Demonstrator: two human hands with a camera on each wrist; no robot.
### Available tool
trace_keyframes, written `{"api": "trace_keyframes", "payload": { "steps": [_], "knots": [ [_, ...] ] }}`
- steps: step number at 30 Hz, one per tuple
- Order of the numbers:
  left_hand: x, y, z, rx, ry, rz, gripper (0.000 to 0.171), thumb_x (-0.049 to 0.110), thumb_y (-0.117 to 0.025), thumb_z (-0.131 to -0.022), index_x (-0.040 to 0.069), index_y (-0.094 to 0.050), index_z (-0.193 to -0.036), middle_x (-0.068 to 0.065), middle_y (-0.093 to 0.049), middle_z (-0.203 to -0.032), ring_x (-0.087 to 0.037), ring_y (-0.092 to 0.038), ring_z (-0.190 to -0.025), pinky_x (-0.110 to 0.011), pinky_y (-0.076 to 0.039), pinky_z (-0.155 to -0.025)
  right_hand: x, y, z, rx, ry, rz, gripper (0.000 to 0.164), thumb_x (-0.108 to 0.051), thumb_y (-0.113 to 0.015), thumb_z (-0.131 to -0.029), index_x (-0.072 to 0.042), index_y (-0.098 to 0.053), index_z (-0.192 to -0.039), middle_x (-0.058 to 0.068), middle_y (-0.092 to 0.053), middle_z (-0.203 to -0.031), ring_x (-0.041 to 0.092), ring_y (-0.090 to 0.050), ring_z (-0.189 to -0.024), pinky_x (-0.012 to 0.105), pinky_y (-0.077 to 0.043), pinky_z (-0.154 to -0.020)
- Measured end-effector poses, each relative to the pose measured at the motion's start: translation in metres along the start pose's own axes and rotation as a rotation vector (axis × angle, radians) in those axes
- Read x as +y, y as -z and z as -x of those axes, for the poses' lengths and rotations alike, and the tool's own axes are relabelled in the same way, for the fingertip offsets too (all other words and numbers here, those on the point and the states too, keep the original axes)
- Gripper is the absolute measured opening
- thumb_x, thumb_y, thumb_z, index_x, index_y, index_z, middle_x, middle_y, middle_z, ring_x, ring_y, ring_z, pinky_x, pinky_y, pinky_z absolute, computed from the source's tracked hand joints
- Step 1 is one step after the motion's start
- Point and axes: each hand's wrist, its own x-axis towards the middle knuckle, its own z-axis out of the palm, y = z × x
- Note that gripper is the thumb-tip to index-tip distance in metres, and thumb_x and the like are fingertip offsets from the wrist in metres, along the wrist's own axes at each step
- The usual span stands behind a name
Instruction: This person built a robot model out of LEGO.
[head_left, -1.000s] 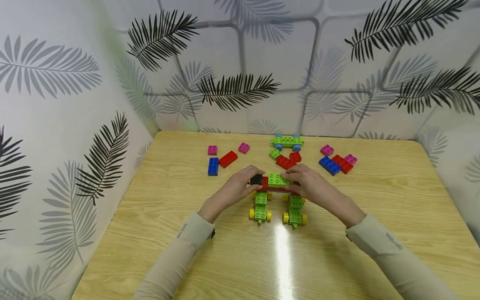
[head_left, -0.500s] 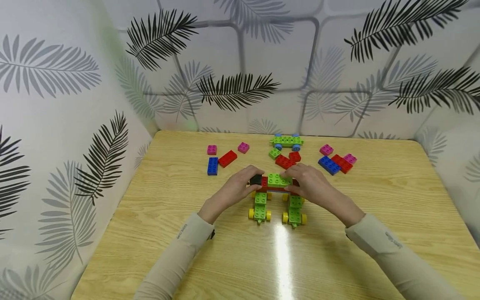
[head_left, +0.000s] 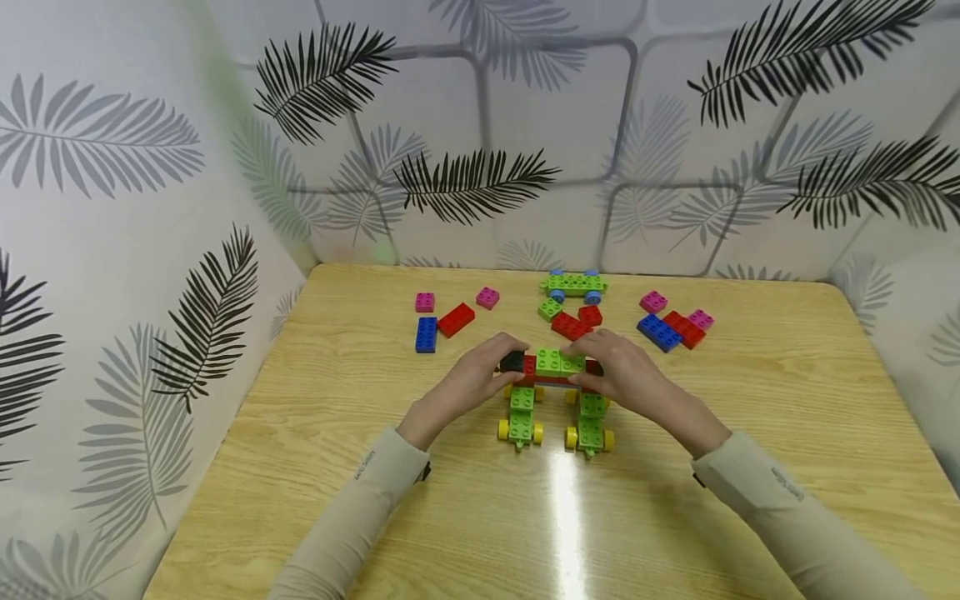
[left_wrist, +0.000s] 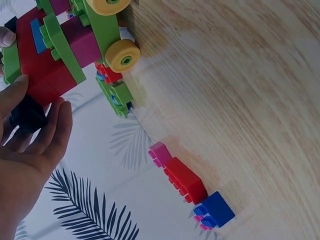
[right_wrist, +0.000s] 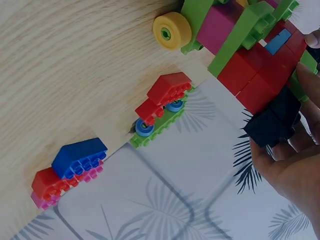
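Toy-brick assembly [head_left: 553,367], held at both ends by a person at the centre of a wooden table [head_left: 337,383]. Its upper bar has its long axis from left to right, roughly parallel to the table's far edge. Red bricks [left_wrist: 46,70] form the body of this bar, and light green bricks [head_left: 573,363] lie along its top, studs upward. Beneath, a left wheeled base [head_left: 521,423] and a right wheeled base [head_left: 591,427] run crosswise to the bar, apart from each other; their coupling tips point toward the person, and yellow wheels [head_left: 503,429] flank them. Left hand [head_left: 477,368]: thumb and fingers grip the black brick at the left end. Right hand [head_left: 628,371]: fingers curl round the opposite end, where another black piece [right_wrist: 274,117] shows in the right wrist view. Behind the bar, a green chassis [head_left: 574,284] with blue wheels also lies lengthwise from left to right, near the far edge. Loose bricks flank it: a blue brick [head_left: 426,334] at left, its long axis toward the person, and a second blue brick [head_left: 659,331] at right, set obliquely beside a red one [head_left: 685,328].
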Motion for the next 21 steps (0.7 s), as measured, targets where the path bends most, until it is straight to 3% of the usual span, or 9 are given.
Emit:
{"api": "trace_keyframes", "payload": {
  "steps": [6,12,16,21],
  "knots": [
    [-0.003,-0.004,0.0,0.032,0.01,0.064,0.041,0.012,-0.067,-0.091,0.003,-0.052,-0.128,-0.009,-0.056,-0.122,-0.021,-0.057,-0.109,-0.034,-0.049,-0.092,0.003,0.0,0.002,-0.01,-0.033,-0.056,0.037,-0.013,-0.08,-0.079,-0.005,-0.069,-0.114,0.008,-0.068,-0.107,0.026,-0.059,-0.091,0.041,-0.053,-0.077],
    [-0.01,-0.017,0.001,0.073,0.093,0.215,0.05,0.009,-0.07,-0.088,0.007,-0.048,-0.133,-0.011,-0.052,-0.129,-0.022,-0.057,-0.107,-0.031,-0.052,-0.081,0.005,-0.002,0.007,-0.016,-0.066,-0.117,0.04,-0.015,-0.078,-0.082,-0.008,-0.065,-0.119,0.007,-0.065,-0.11,0.021,-0.056,-0.091,0.039,-0.051,-0.078],
    [-0.011,-0.025,0.001,0.117,0.133,0.299,0.057,0.007,-0.072,-0.086,0.007,-0.045,-0.136,-0.016,-0.051,-0.134,-0.027,-0.057,-0.109,-0.033,-0.054,-0.08,0.005,-0.006,0.009,0.015,-0.059,-0.117,0.042,-0.015,-0.077,-0.082,-0.007,-0.063,-0.121,0.007,-0.064,-0.113,0.021,-0.057,-0.094,0.04,-0.051,-0.078],
    [-0.012,-0.032,0.0,0.12,0.181,0.391,0.058,0.005,-0.073,-0.084,0.007,-0.044,-0.135,-0.017,-0.051,-0.133,-0.027,-0.057,-0.109,-0.03,-0.054,-0.078,0.004,-0.004,0.01,0.007,-0.095,-0.13,0.046,-0.023,-0.074,-0.086,-0.007,-0.06,-0.127,0.009,-0.063,-0.119,0.026,-0.056,-0.101,0.045,-0.05,-0.084]
  ]
}}
